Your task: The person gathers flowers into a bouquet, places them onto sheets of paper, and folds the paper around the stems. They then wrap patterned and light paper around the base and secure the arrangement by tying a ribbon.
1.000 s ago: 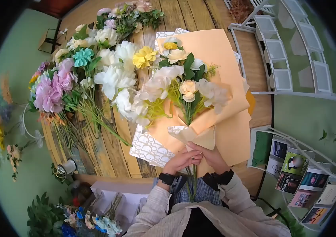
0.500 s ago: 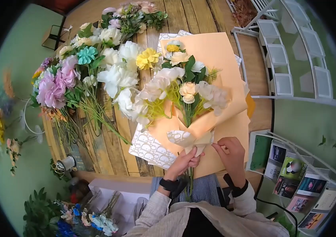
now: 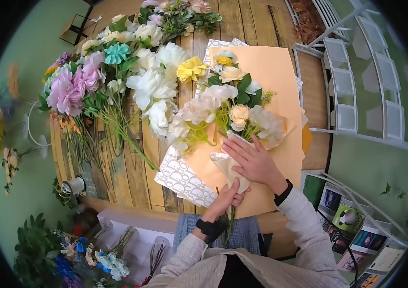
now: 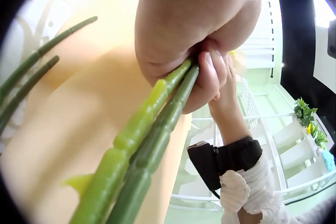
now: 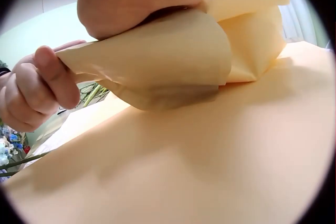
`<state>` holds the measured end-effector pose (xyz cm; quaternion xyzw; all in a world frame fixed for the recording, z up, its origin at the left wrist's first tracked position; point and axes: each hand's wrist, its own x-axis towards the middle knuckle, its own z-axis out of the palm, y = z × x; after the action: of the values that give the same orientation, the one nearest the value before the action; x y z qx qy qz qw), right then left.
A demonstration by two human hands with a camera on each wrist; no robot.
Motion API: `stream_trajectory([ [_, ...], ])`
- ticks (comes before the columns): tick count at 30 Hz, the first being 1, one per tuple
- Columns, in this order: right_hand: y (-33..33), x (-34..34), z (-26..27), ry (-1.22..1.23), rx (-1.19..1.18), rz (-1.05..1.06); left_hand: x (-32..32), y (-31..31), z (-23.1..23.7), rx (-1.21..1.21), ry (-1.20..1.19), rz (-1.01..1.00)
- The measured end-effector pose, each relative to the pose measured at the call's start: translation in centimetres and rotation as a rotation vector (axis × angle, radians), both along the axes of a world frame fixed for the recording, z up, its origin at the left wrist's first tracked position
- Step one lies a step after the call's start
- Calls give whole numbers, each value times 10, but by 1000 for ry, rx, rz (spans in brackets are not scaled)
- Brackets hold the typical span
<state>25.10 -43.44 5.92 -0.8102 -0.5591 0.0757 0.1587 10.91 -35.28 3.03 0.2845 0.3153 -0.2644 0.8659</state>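
Note:
The left hand [image 3: 224, 200] grips the stems [image 4: 142, 155] of a bouquet together with the gathered bottom of its wrapping paper [image 5: 152, 61]. Green stems run out below that fist in the left wrist view. With fingers straight, the right hand [image 3: 254, 161] lies flat on the wrapping, just under a peach rose [image 3: 239, 115]. Pale hydrangea-like blooms [image 3: 265, 124] and a small yellow flower [image 3: 224, 60] stand in the bouquet. Beneath it lie a large peach sheet [image 3: 280, 86] and white patterned paper [image 3: 182, 177].
Loose flowers, white [image 3: 153, 89], pink [image 3: 72, 91] and yellow [image 3: 192, 69], cover the left of the wooden table [image 3: 141, 192]. A spool [image 3: 74, 186] sits at its lower left edge. White racks [image 3: 343, 81] and a bookstand [image 3: 353, 216] stand at the right.
The right hand has left the lower fold of the wrapping, moved up and now lies flat over the paper. The left hand keeps its grip. The head view has shifted a little.

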Motion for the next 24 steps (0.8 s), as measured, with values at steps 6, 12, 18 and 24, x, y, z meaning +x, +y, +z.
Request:
stream_trajectory([
  [6,10,9,11,-137,10,-18,4,-1,4,1,24,37],
  [12,-8,-19,37,-25,326,-7,-4,-4,-4,-41,19,43],
  [18,-9,-31,34,-267,439,239,-8,-6,0,195,54,182],
  [24,8,-8,-11,119,211,388,-14,6,-18,-118,-53,71],
])
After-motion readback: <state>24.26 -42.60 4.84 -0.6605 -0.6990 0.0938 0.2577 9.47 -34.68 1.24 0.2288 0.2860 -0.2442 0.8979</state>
